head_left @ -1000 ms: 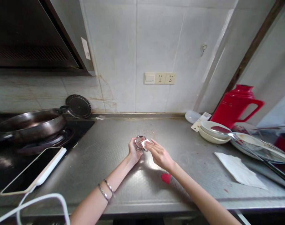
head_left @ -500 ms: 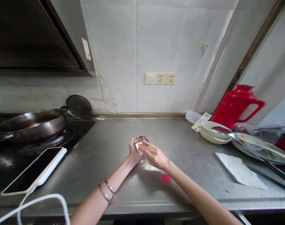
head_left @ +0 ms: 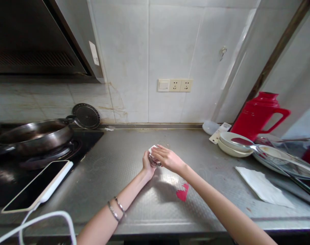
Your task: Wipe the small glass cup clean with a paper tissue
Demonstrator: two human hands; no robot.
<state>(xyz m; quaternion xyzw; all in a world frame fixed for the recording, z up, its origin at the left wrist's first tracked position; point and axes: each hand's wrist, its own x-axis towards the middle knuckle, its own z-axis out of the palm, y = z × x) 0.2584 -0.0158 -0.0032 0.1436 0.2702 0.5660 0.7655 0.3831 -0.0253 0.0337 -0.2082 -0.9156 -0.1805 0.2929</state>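
Over the middle of the steel counter (head_left: 114,177), my left hand (head_left: 147,166) is closed round a small shiny round-rimmed object (head_left: 155,162). Its rim glints, but fingers cover most of it, so I cannot tell its exact kind. My right hand (head_left: 171,160) lies across the top of that object with its fingers together. Between the two hands a piece of white tissue (head_left: 151,148) sticks out, pressed under the right fingers against the rim. Just below my right wrist, a red patch with a ragged edge (head_left: 182,193) shows on the counter.
A pan (head_left: 39,134) sits on the stove at left, with a white-cased phone (head_left: 37,187) and cable in front. At right are stacked bowls (head_left: 233,144), a plate with utensils (head_left: 279,158), a red thermos (head_left: 257,117) and a folded paper towel (head_left: 263,187).
The shiny object has tilted in my hands, its rim turning lower toward me. My right hand has shifted slightly up and across it, and the white tissue now shows at the far side.
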